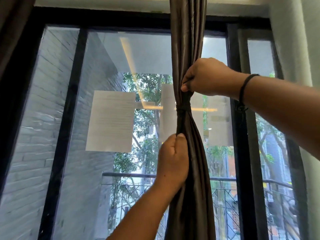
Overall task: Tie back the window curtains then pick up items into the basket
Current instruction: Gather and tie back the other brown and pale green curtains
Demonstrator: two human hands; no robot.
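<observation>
— Where is the dark brown satin curtain (188,40)?
— Between our hands, cinched by a dark tie band (183,108).
— And our hands?
— The right hand (206,77) pinches the band's end above the knot; the left hand (173,160) grips folds just below.

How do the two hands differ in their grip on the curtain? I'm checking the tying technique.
The right hand grips above the tie; the left hand grips below it. The right wrist wears a dark band; the left is bare. The right arm enters from the side, the left from below. Both have curled fingers on the dark curtain.
</observation>
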